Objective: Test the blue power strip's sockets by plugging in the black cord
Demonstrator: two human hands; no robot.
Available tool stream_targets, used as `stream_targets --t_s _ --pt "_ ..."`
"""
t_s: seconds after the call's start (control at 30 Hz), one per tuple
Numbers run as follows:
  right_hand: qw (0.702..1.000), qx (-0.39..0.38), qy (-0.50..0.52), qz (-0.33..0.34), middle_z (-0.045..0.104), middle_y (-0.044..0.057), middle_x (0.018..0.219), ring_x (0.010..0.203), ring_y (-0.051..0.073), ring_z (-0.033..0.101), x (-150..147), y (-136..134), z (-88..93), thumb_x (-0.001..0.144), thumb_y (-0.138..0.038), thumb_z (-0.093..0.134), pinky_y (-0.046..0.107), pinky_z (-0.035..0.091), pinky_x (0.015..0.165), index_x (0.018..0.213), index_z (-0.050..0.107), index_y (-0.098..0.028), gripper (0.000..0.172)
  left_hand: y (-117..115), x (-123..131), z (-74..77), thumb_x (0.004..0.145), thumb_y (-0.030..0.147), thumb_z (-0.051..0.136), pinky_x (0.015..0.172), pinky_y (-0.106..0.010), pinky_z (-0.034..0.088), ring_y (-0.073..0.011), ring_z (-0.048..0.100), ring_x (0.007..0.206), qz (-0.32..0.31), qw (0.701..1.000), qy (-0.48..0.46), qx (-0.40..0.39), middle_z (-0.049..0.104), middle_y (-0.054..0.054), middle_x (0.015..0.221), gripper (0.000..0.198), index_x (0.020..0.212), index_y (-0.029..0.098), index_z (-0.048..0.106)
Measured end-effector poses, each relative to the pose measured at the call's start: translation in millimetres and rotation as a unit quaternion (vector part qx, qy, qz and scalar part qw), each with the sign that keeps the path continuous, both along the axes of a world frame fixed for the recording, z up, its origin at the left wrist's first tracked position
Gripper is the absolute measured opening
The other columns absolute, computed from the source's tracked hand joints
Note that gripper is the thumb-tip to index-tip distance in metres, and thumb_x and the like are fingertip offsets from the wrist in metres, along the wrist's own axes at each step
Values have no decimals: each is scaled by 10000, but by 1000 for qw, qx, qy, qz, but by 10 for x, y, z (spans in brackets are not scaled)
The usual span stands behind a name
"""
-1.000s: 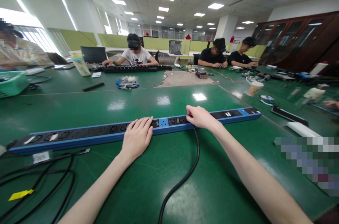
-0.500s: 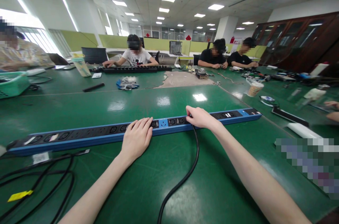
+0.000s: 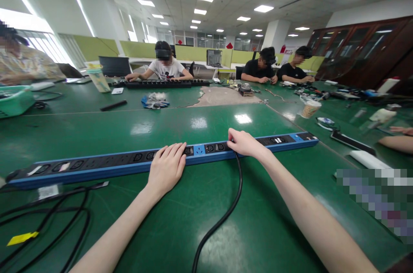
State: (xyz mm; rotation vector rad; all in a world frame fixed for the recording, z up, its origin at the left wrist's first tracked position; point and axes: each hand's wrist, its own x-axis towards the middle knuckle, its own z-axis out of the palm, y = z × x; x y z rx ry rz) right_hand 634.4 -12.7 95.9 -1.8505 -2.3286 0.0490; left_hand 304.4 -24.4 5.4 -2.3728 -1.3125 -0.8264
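Observation:
A long blue-edged power strip with black sockets lies across the green table in front of me. My left hand rests palm down over its middle, fingers stretched out across the top, the thumb beside them. To the right, my right hand is closed in a pinch over the strip's face. A black power cord comes out under those fingers and curves down toward me. The cord's plug is hidden in the pinch, so how deep it sits in a socket cannot be seen.
Black cables with a yellow tag lie coiled at lower left. A green basket stands at far left, a cup at right. Beyond are gloves and another strip. Several people sit around the table; a person's forearm shows at right.
My hands, the strip and the cord look almost the same. At the right edge, another person's forearm has come further into view.

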Motion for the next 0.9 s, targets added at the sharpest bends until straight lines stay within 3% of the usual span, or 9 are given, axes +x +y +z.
stream_targets --t_s 0.1,0.23,0.43,0.9 --pt "1000 -4 -16 -10 742 67 935 845 237 682 -22 -30 27 979 -342 549 290 373 696 1072 599 -236 150 -3 -4 1 1075 345 395 1208 -509 374 -289 586 1385 -1 1000 4 -1 642 -92 1500 517 1565 252 530" --pt "995 -6 -73 -63 767 111 1017 908 285 718 -67 -88 114 988 -480 548 338 449 772 1158 633 -222 321 -9 -10 12 1076 351 405 1205 -501 382 -284 588 1385 1 1000 7 -3 637 -91 1507 508 1550 241 550" --pt "987 -32 -130 -86 779 170 1065 1008 335 740 -144 -127 144 1034 -493 393 404 503 848 998 753 -189 473 -2 -7 17 1073 356 417 1200 -478 392 -276 597 1378 4 1000 5 -4 646 -81 1497 498 1535 248 571" --pt "988 -28 -117 -97 782 195 1089 1047 343 743 -203 -136 124 1038 -436 409 417 523 890 1054 796 -159 477 -1 -1 -1 1075 348 414 1203 -505 391 -288 590 1390 5 1000 8 1 637 -90 1507 515 1558 233 548"
